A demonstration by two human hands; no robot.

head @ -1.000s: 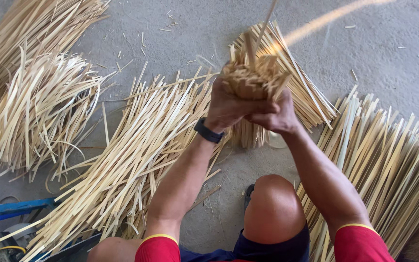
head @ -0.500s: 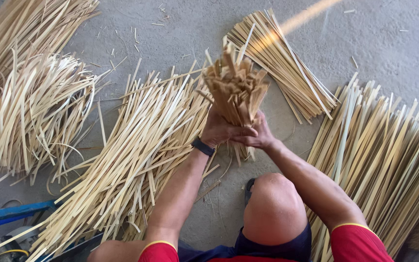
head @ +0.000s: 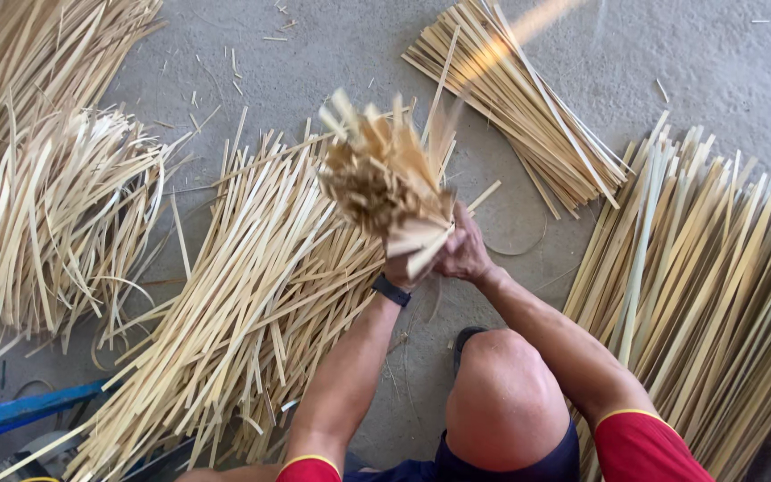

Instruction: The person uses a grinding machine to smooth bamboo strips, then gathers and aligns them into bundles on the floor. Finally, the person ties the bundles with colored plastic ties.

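A: Bundle of pale tan split-bamboo strips [head: 384,183]: state its location.

B: It stands nearly upright above the grey concrete floor [head: 332,62], its cut ends fanned out toward the camera and blurred. Both hands grip its lower end, directly above the person's bare knee [head: 503,402].

A: State of the hands?

B: The left hand [head: 401,268], with a dark wristband [head: 391,290] below it, is clenched round the base of the bundle. The right hand [head: 464,250] is wrapped round the same base from the other side, touching the left. One long strip [head: 510,36] runs from the bundle toward the top edge of the floor, blurred.

A: Handling properties?

B: Judged from appearance: light, dry, thin strips. Each is springy along its length and probably stiff across its width. The strips are loose, so they may slide against one another and splay at the free end. Cut ends and split edges look sharp; splinters are a likely hazard.

A: Recommended grip point?

B: Near one end, both hands encircling the whole bunch, as shown. A grip higher up would likely let the lower ends scatter.

A: Surroundings?

B: A long heap of similar strips [head: 234,303] lies on the floor left of the hands. A curled, tangled heap [head: 55,223] lies near the left edge. A straight stack [head: 528,116] lies toward the top edge, and a broad stack with greenish pieces [head: 716,286] fills the right edge. A blue metal bar [head: 20,415] shows at the bottom left corner.
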